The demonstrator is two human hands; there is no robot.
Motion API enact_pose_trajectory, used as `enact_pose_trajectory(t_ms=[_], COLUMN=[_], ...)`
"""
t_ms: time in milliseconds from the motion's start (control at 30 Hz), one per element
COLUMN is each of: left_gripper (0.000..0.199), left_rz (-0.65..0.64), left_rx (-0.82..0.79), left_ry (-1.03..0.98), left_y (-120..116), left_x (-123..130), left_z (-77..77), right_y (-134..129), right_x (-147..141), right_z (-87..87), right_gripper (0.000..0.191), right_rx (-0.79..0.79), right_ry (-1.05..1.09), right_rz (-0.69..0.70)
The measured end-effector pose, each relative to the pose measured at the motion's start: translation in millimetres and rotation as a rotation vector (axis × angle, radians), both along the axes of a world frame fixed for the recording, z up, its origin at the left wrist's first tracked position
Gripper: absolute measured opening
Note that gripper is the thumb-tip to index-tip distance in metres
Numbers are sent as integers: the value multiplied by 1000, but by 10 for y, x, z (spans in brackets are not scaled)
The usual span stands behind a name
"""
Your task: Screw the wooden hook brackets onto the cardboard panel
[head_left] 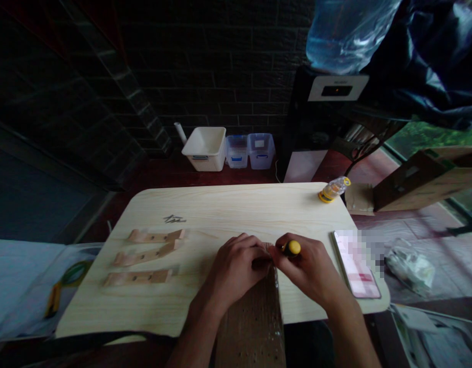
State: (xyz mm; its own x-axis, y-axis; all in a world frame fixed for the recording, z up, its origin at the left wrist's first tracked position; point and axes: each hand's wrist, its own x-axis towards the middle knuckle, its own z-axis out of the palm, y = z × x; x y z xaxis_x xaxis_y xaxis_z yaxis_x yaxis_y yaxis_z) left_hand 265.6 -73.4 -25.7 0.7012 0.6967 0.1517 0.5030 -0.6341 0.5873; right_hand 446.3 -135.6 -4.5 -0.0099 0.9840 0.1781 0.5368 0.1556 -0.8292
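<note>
A long brown wooden board reaches from the bottom edge onto the table. My left hand lies over its far end, fingers curled and closed; what they pinch is hidden. Beside it my right hand is closed around a screwdriver, whose yellow handle end points up at me. The screwdriver's tip is out of sight, close to my left fingertips. To the left lie three small light wooden pieces with dark spots along them. A little pile of dark screws or nails sits behind these pieces.
The light wood table has a phone at right and a clear bottle with yellow parts at the far right corner. Beyond stand a white basket, two clear bins and a water dispenser.
</note>
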Motion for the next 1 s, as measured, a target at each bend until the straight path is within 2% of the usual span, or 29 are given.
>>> enact_pose_trajectory(t_ms=[167,400,1000], left_gripper=[20,11,10], left_rz=[-8,-20,-22], left_rx=[-3,-19,-4], left_ry=[-15,-9,0], left_y=[6,13,11], left_x=[-4,-13,-29], left_z=[-1,-14,-19], right_y=[19,26,25], right_x=[11,6,-37], right_z=[-33,-35,-12], right_gripper=[16,19,25], right_rx=[4,-9,9], right_ry=[25,29,31], right_rz=[-6,-17,1])
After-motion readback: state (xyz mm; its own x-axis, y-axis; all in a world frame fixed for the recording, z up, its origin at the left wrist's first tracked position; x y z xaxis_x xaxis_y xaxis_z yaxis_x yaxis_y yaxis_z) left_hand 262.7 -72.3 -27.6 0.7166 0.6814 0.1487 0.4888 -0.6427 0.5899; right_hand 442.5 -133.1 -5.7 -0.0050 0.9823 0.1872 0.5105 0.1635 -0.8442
